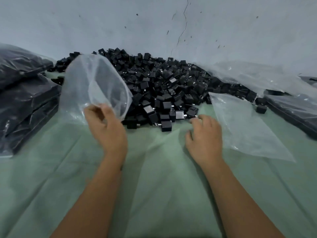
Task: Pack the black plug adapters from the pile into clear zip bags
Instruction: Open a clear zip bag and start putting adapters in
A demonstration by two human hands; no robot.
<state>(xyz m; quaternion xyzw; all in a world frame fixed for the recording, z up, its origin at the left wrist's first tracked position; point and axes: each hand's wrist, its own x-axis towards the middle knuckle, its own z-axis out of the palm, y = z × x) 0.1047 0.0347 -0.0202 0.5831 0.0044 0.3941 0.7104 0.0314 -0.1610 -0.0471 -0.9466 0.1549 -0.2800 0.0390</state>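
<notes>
1. Nearest: green cloth [154, 194] covers the desk, creased, w/ both forearms reaching fwd over it
2. Left hand [106, 127]: grip closed on the rim of a clear zip bag [89, 86], fingers and thumb pinching the plastic; the bag stands up off the cloth, mouth gaping toward the camera, looks empty
3. Right hand [204, 134]: grip loose and open, fingers spread and lightly bent, holding nothing; fingertips sit just at the near edge of the pile, beside the closest adapters, can't tell if they touch one
4. Spare clear bag [243, 124] lies flat on the cloth just right of the right hand, empty
5. Black plug adapters [164, 86]: big loose pile mid-desk, between the held bag and the spare one, running back to the wall [154, 28]; a few strays sit apart on the right
6. Left side: stack of filled bags [25, 103], dark w/ adapters, well apart from the hands; more filled bags at the right edge, partly under loose plastic sheet [253, 74]
7. Step in hand, as I judge it: start of a new bag, opened and ready, no adapters in it yet
8. Next move needs: right hand to gather adapters from the near edge and drop them into the mouth, left hand keeping the rim wide and tipped toward the pile; prongs may snag the thin plastic, so feed them in w/o forcing
</notes>
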